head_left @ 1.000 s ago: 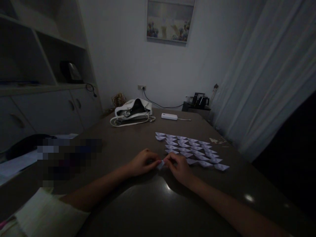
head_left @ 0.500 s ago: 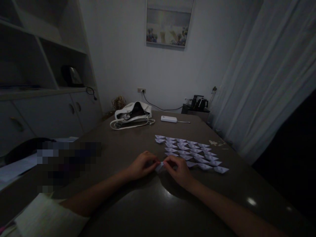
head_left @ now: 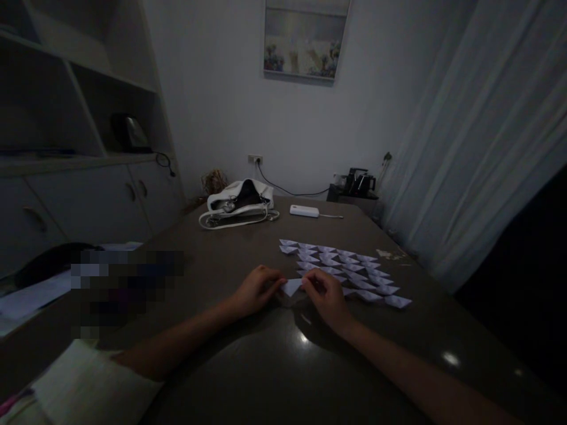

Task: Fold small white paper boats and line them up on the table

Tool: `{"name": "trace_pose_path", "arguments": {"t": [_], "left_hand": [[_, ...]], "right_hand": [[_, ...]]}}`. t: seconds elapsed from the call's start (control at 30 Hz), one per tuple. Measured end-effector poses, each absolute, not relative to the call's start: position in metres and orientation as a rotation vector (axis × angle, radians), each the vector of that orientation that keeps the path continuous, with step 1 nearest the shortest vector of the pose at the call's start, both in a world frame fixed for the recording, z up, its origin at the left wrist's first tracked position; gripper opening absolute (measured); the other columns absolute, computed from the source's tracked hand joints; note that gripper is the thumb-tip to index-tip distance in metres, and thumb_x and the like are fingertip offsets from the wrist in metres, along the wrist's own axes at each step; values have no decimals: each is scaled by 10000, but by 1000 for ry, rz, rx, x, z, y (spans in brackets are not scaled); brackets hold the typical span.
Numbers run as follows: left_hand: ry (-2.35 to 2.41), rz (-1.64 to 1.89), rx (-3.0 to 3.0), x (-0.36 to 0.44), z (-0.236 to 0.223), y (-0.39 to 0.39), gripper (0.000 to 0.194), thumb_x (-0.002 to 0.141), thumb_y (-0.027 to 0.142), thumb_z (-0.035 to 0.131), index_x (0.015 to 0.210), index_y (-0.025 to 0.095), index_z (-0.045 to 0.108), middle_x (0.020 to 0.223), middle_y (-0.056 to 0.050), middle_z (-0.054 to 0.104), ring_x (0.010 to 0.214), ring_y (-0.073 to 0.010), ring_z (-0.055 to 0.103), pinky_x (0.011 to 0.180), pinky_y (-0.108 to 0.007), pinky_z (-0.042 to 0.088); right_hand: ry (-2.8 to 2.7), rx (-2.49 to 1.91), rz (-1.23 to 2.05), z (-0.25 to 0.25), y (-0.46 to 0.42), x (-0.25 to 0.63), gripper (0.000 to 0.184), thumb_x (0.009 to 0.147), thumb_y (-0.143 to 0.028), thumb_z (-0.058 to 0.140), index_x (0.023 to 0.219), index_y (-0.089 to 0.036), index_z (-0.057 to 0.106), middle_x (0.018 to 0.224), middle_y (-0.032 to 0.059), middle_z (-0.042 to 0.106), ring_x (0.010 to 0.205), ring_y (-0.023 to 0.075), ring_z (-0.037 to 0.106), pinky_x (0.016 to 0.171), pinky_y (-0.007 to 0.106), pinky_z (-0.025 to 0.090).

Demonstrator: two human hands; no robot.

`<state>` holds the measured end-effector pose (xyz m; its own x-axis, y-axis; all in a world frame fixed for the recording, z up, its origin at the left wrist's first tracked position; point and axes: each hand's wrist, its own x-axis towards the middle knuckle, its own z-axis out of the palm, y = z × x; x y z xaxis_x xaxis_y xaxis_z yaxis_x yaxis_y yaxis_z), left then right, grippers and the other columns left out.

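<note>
A small pale folded paper piece [head_left: 292, 287] is pinched between my left hand [head_left: 257, 290] and my right hand [head_left: 325, 295], just above the dark table [head_left: 266, 366]. Each hand grips one end with closed fingers. Right behind my right hand, several finished folded paper shapes [head_left: 343, 268] lie in neat rows on the table.
A white handbag [head_left: 239, 200] and a white power bank [head_left: 304, 211] with a cable lie at the table's far end. A kettle [head_left: 357, 180] stands on a side stand by the curtain [head_left: 469, 147]. Cabinets and shelves [head_left: 88, 189] line the left wall. Papers [head_left: 31, 295] lie at left.
The paper piece has been pulled wider between my fingers and now shows as a flat pointed shape. Both hands shifted slightly away from me.
</note>
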<state>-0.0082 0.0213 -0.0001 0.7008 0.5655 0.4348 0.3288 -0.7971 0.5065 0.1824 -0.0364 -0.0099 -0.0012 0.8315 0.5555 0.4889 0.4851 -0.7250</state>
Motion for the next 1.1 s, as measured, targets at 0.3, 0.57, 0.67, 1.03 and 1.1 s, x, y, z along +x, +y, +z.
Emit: {"name": "trace_pose_path", "arguments": {"t": [0.3,0.57,0.67,1.03,1.1], "left_hand": [[771,853,2451,-9,1,23,324,932,285,402,714,148,597,680,-10,646,671,-149,573,746,-262,391],[827,819,2417,-10,5,21,363,933,313,390,701,147,614,681,-16,644,697,-161,583,701,-250,399],[816,857,2432,-10,6,20,363,927,300,404,675,145,613,669,-16,643,692,-158,580,715,-254,397],[623,897,2163,-11,2,20,284,832,319,593,1040,126,607,831,-34,669,776,-168,614,714,-243,459],[621,934,2162,-11,1,19,326,799,290,636,1081,129,603,876,-46,676,780,-168,610,724,-253,464]], "right_hand": [[-1562,-1094,473,-13,-34,183,144,848,-265,520,736,-176,540,697,11,525,654,152,526,577,234,420],[-1475,-1129,502,-12,-32,184,164,848,-292,514,729,-179,525,643,-6,508,571,129,480,507,216,376],[-1461,-1125,522,-13,-32,185,160,842,-296,516,729,-183,517,647,-8,505,566,126,477,491,210,366],[-1353,-1136,583,-15,-29,186,187,837,-336,514,722,-189,499,581,-36,469,505,111,443,447,198,340],[-1356,-1132,599,-16,-29,185,187,837,-337,514,722,-191,495,583,-36,470,502,110,444,442,196,343]]}}
